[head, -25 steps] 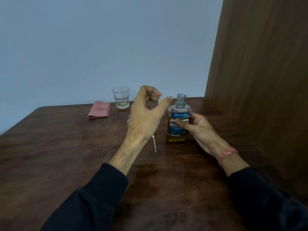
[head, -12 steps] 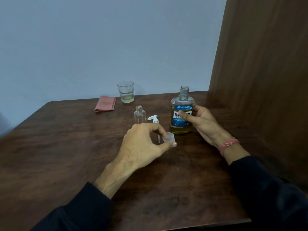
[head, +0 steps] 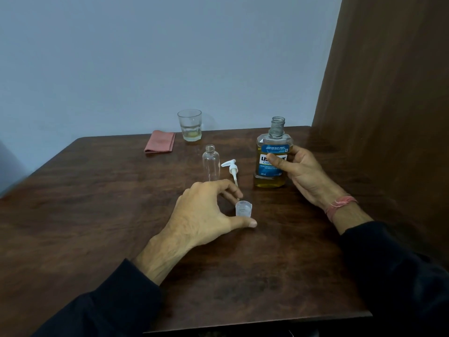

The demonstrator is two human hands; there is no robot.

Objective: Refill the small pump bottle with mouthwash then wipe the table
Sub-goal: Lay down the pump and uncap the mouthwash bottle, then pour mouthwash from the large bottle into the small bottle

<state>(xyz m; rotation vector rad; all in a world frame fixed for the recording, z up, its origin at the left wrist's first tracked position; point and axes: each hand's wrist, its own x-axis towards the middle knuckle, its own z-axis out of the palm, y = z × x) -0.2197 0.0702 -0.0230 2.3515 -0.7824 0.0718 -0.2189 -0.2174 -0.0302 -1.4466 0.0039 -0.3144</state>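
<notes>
Looks like a plain room at home: dark brown wooden table (head: 97,215) pushed against a bare pale blue wall (head: 145,57), brown wood-panel surface (head: 388,93) on the right.

- The mouthwash bottle (head: 271,164) has a blue label with big letters "LIS" at the start; the right hand's (head: 301,171) thumb hides the rest.
- Under that, the label shows "COO".
- At the bottom left of the label it says "250 ml".
- The small white words on the label's top are too blurry to read.
</notes>
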